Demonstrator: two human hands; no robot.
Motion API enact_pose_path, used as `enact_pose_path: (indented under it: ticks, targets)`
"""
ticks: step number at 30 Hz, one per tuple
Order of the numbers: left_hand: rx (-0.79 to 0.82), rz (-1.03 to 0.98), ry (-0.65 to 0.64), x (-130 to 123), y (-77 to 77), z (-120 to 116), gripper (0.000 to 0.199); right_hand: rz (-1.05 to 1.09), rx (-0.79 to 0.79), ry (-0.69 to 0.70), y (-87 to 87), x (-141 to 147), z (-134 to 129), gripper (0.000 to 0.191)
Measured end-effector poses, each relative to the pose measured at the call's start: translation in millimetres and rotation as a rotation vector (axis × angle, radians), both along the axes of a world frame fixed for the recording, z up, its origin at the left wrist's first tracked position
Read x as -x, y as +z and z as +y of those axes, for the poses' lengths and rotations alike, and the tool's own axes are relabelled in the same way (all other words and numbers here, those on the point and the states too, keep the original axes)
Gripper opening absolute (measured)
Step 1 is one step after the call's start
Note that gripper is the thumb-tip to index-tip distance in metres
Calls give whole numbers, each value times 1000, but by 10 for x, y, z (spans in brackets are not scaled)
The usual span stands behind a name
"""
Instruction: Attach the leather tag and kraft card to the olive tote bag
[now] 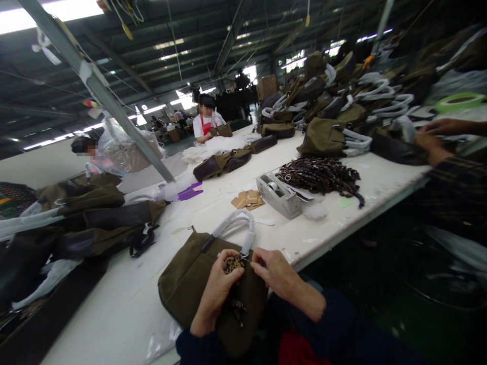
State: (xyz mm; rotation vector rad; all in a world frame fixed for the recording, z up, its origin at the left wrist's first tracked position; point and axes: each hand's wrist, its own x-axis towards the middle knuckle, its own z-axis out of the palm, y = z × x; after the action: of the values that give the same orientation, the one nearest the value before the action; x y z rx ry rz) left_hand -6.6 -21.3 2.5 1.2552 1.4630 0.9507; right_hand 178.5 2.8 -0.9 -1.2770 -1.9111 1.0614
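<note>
An olive canvas handbag lies on the white table directly in front of me, its handle wrapped in white plastic. My left hand holds a small leopard-print charm against the bag. My right hand pinches a small metal clip where the charm meets the base of the handle. A dark patterned strap hangs down the bag's front, partly hidden by my left hand.
A grey tape dispenser, kraft-paper tags and a heap of dark patterned straps lie on the table. Stacked olive bags line both sides. A co-worker's hands work at the right; another person sits farther along.
</note>
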Motion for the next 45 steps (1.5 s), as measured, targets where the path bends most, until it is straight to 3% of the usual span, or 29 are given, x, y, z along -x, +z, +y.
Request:
enact_pose_path:
  ticks: [10, 13, 20, 25, 31, 45]
  targets:
    - [-25, -42, -4, -57, 67, -48, 31, -84, -45, 2, -11, 41, 32, 12]
    - [-11, -83, 73, -48, 22, -55, 44, -105, -32, 19, 0, 44, 42, 12]
    - [43, -135, 23, -26, -20, 17, 31, -281, -153, 55, 34, 141, 115, 11]
    - [38, -175, -7, -38, -21, 23, 30, -317, -130, 100, 23, 64, 118, 10]
    - [9, -275, -5, -26, -143, 54, 27, -393, -142, 86, 93, 65, 118, 16]
    - [-60, -214, 20, -74, -131, 36, 28, -479, -157, 103, 75, 150, 148, 18]
